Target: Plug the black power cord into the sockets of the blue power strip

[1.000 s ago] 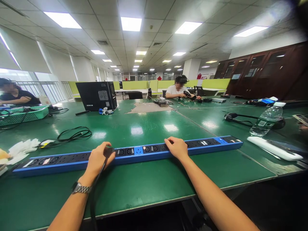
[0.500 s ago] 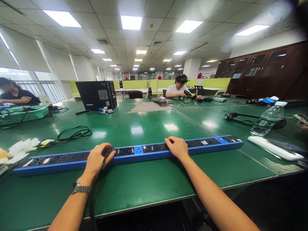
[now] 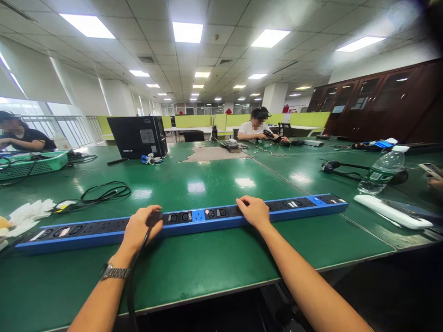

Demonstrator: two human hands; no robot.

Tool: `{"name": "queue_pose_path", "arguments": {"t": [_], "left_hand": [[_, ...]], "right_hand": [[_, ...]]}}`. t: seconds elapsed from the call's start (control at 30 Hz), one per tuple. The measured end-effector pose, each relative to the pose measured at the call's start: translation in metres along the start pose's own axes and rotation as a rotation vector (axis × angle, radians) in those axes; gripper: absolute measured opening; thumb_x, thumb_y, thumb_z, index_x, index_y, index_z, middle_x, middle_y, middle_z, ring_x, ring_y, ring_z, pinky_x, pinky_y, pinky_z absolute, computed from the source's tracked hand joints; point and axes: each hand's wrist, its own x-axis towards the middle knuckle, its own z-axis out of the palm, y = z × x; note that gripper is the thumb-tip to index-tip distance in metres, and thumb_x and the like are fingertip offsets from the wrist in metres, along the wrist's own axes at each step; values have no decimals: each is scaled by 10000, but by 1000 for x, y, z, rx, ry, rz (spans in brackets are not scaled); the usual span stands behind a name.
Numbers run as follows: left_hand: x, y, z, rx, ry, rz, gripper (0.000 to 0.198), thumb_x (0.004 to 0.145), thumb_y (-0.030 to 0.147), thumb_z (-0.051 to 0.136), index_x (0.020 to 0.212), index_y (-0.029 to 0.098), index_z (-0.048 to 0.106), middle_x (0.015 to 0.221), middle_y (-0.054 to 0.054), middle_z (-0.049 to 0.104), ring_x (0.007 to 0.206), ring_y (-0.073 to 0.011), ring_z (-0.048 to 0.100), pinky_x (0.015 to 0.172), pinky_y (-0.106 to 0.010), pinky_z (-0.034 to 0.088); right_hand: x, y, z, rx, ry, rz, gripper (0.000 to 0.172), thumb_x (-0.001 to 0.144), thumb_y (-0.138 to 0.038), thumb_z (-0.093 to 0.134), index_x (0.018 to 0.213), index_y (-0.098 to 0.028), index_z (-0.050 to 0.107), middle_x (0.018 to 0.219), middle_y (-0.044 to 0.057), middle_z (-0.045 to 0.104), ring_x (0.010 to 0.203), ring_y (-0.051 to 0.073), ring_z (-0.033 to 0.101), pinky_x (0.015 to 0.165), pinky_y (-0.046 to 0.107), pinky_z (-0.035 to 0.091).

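Note:
A long blue power strip (image 3: 198, 226) with black and blue sockets lies across the table before me. My left hand (image 3: 142, 226) is closed around the plug of a black power cord (image 3: 135, 263), held right at the strip's sockets left of the middle. From there the cord drops over the table's front edge. Whether the plug sits in a socket is hidden by my fingers. Right of the middle, my right hand (image 3: 254, 212) rests with bent fingers gripping the power strip; its fingertips are partly out of sight. A metal watch is on my left wrist.
A coiled black cable (image 3: 104, 193) and white tissues (image 3: 29, 216) lie to the left, a green basket (image 3: 38, 166) beyond. A black computer case (image 3: 136, 137) stands behind. At right are a water bottle (image 3: 382, 173) and a white object (image 3: 391, 212). Other people sit around the table.
The whole view shifts very slightly. Both my hands keep their places on the strip, and the plug stays in my left fingers.

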Motion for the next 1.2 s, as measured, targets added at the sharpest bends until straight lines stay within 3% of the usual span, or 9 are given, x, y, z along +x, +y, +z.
{"name": "queue_pose_path", "arguments": {"t": [0.17,0.4,0.5,0.7,0.87,0.97,1.2], "left_hand": [[0,0,-2,-54,-6,-33,415,715,442,573,1060,214,608,933,-58,680,847,-242,663,783,-361,515],[1,5,-6,-106,-29,-53,325,696,459,606,911,219,564,873,-44,666,800,-222,638,733,-333,502],[0,4,-5,-126,-22,-83,360,688,463,615,951,222,564,867,-38,670,784,-220,640,724,-332,498],[5,15,-5,-235,190,-203,448,673,527,648,1003,227,613,885,-37,694,872,-238,659,794,-337,497],[23,60,15,-315,-25,-111,398,714,532,628,950,212,659,827,-39,714,782,-219,673,729,-312,503],[35,80,34,-311,-89,-79,360,706,517,656,899,214,682,781,-28,710,718,-205,661,696,-310,494],[42,82,55,-306,-188,-30,301,740,463,655,911,217,686,769,-20,717,754,-205,664,714,-317,501]], "right_hand": [[0,1,1,-1,-1,0,308,871,-451,480,793,-279,723,799,-7,739,747,184,636,590,263,330],[1,2,2,0,0,-4,299,871,-448,486,795,-279,722,799,-6,740,745,186,636,593,262,331],[1,2,2,1,0,-8,303,874,-449,484,790,-279,721,794,-8,738,743,184,635,591,262,328],[1,0,1,-8,2,-5,307,873,-446,487,777,-276,723,779,-5,733,727,180,627,587,264,319],[1,0,1,-16,1,1,308,871,-449,486,783,-277,725,766,-1,729,716,183,622,582,264,312],[1,0,0,-16,4,-5,311,874,-448,481,784,-279,726,771,-5,730,721,180,624,583,262,316],[1,0,0,-19,8,-10,316,874,-448,479,782,-278,729,782,-4,735,716,172,627,583,262,322]]}}
